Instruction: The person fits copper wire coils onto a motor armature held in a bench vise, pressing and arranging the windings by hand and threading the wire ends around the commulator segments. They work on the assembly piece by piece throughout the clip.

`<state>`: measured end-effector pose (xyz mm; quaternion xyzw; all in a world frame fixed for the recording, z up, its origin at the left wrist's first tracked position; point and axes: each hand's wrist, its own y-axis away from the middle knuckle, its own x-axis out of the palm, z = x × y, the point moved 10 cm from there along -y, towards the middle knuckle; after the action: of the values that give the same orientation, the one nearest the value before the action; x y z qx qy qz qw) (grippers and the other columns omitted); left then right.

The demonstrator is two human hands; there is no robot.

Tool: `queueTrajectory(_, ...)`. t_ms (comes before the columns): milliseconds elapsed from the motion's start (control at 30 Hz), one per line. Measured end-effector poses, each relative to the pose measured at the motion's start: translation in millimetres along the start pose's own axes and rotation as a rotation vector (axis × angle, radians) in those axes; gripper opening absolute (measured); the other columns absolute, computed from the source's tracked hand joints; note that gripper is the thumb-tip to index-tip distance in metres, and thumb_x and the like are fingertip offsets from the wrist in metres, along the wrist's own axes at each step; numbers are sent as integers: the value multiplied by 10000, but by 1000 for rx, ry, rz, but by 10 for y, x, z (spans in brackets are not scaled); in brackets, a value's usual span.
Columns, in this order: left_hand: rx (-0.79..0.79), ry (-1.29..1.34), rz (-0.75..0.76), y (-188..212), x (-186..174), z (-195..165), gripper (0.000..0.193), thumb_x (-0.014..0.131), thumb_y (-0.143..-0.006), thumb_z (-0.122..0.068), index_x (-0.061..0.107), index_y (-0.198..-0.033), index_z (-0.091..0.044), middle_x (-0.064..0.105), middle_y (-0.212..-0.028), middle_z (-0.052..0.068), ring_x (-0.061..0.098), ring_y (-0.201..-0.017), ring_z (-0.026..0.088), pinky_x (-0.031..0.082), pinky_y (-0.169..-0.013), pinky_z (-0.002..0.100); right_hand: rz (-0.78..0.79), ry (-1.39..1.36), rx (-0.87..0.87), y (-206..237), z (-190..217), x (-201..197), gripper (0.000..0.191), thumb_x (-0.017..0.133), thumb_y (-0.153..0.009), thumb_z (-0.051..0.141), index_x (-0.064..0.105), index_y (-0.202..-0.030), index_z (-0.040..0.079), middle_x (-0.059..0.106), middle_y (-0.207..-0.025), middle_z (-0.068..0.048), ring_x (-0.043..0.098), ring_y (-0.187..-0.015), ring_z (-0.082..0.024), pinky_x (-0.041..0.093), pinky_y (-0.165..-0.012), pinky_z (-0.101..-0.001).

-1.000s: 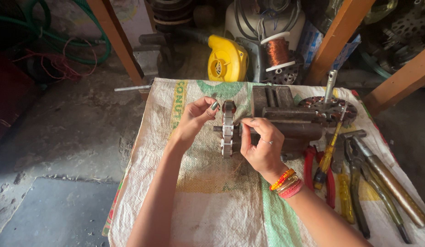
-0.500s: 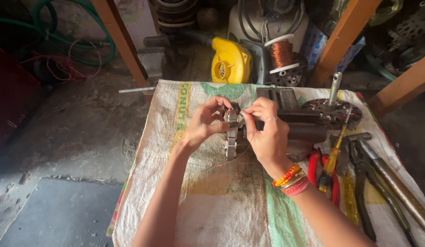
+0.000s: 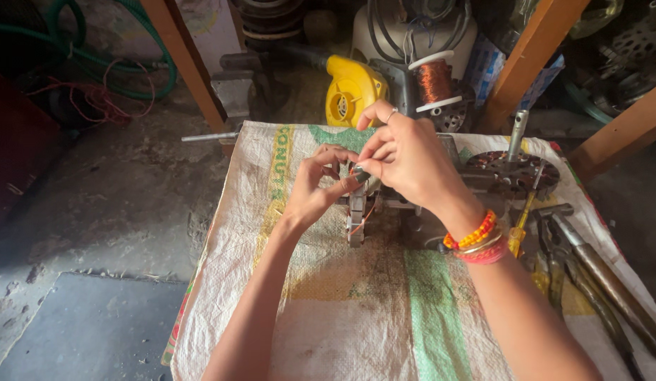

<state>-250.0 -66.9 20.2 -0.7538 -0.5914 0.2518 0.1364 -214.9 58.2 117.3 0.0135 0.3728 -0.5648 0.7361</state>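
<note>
Woven sack, one, white with green and yellow stripes, spread as my work surface. Metal part, one, grey and upright on the sack, with thin copper wire trailing from it. My left hand, one, fingers pinched narrow on the top of the part from its left side. My right hand, one, fingers pinched on the same spot from the right, so the part sits directly between and just under both hands; whether either grips the part or only the wire, I cannot tell. Bangles, several, orange and red, on my right wrist. Copper wire spool, one, beyond my hands. Yellow blower, one, beside the spool. Round motor core, one, right of my hands. Yellow-handled screwdriver, one. Pliers, at least two pairs, at the sack's right edge.
</note>
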Motion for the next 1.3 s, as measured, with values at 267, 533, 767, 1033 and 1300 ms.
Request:
queueTrajectory(267, -4, -75, -77, 16, -24, 17, 325, 819, -763, -183, 758, -1049, -40, 675, -1014, 35, 579, -876, 131, 495, -821, 291, 7, -10, -78, -17, 50, 60, 478, 715, -851, -55, 552, -1282, 72, 798, -918, -128, 799, -881, -182, 639, -775, -301)
queueTrajectory(533, -24, -142, -206, 61, -32, -135, 275, 814, -775, -197, 784, -1006, -51, 674, -916, 42, 567, -839, 128, 484, -778, 300, 57, -60, -69, 60, -26, 4, 517, 734, -845, -37, 525, -1306, 67, 767, -1044, -122, 783, -969, -181, 636, -824, -316)
queueTrajectory(767, 40, -108, -179, 62, -19, -203, 219, 755, -835, -145, 809, -1038, -86, 687, -962, 50, 598, -910, 125, 491, -833, 287, 51, -65, 103, 107, -305, 38, 601, 764, -781, -39, 506, -1314, 64, 659, -1017, -93, 728, -853, -141, 637, -745, -290)
queueTrajectory(1033, 19, -16, -158, 36, -14, -102, 158, 774, -871, -111, 804, -1016, -58, 713, -936, 27, 546, -838, 94, 452, -776, 283, 56, -194, 258, 87, -576, 95, 606, 744, -714, -101, 526, -1260, 46, 656, -928, -61, 707, -785, -122, 589, -677, -264)
queueTrajectory(1300, -57, 187, -89, 38, 29, -8, 108, 751, -920, -90, 772, -1014, -40, 738, -966, 9, 647, -847, 73, 525, -795, 248, 104, -349, 339, 121, -725, 182, 600, 725, -720, -88, 539, -1272, 56, 657, -974, -61, 690, -813, -132, 584, -711, -278)
